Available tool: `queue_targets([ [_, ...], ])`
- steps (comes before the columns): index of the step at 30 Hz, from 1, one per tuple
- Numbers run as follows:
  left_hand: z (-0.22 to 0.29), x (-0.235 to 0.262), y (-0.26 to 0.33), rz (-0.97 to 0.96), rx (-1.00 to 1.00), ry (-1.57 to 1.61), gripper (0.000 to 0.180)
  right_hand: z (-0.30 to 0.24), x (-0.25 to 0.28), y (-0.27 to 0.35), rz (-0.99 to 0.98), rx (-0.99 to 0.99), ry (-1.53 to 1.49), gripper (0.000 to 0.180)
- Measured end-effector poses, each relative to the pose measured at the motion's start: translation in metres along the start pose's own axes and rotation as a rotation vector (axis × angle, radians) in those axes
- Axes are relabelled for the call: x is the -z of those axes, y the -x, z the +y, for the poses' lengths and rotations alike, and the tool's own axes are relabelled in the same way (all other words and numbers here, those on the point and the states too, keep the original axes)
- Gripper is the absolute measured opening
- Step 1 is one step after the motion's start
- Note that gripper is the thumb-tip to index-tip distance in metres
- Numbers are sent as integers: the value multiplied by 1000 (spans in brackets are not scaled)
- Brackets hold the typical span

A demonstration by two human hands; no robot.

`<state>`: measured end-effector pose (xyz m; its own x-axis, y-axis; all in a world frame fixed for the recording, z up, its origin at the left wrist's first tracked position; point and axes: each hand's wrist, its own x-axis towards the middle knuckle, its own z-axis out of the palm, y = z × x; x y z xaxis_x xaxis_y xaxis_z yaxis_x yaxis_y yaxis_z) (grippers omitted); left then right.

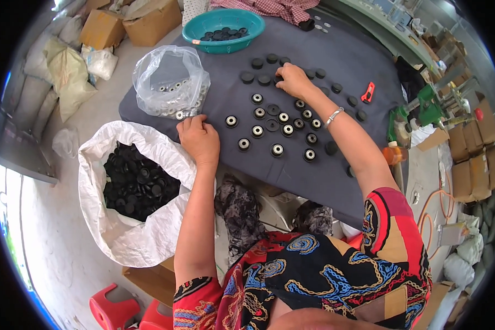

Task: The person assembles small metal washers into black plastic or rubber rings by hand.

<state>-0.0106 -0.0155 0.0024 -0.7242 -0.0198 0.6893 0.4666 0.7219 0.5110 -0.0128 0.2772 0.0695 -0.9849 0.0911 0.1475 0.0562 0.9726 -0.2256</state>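
Observation:
My right hand (295, 82) reaches to the far part of the dark grey table, its fingertips closed on a black round cap, mostly hidden under them. Other black caps (264, 80) lie around it. Nearer to me, several black caps with metal bearings (277, 149) set in them are spread out, beside a flat black ring (271, 125). At the left table edge my left hand (199, 138) has its fingers curled down; what they hold, if anything, is hidden. Just beyond it stands an open clear plastic bag (170, 66) with loose metal bearings (176, 100) inside.
A white sack (113, 234) full of black caps (140, 184) stands left of the table. At the far edge is a teal basin (225, 47) with black pieces. A red cutter knife (368, 92) lies on the right, near a green machine (426, 107). Red stools (113, 308) stand lower left.

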Motion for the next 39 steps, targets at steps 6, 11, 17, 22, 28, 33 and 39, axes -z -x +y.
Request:
queue_targets([
  [6,-7,-7,-5,19,1,-16,13,-8,0,15,141,35,73,30],
  [11,0,3,-15,4,-10,-12,13,-38,24,33,0,222,-24,22],
  [17,5,6,0,1,-4,-8,12,-49,7,49,-278,116,129,32],
  [22,7,10,4,35,10,8,12,-64,11,56,-252,75,128,20],
  [28,7,12,5,29,-1,16,12,-55,1,50,-252,119,118,21],
  [33,6,0,-6,15,-46,-13,12,-31,-4,38,-9,229,-37,25],
  [39,-3,-1,-12,4,-25,-23,13,-30,0,30,16,85,-368,30],
])
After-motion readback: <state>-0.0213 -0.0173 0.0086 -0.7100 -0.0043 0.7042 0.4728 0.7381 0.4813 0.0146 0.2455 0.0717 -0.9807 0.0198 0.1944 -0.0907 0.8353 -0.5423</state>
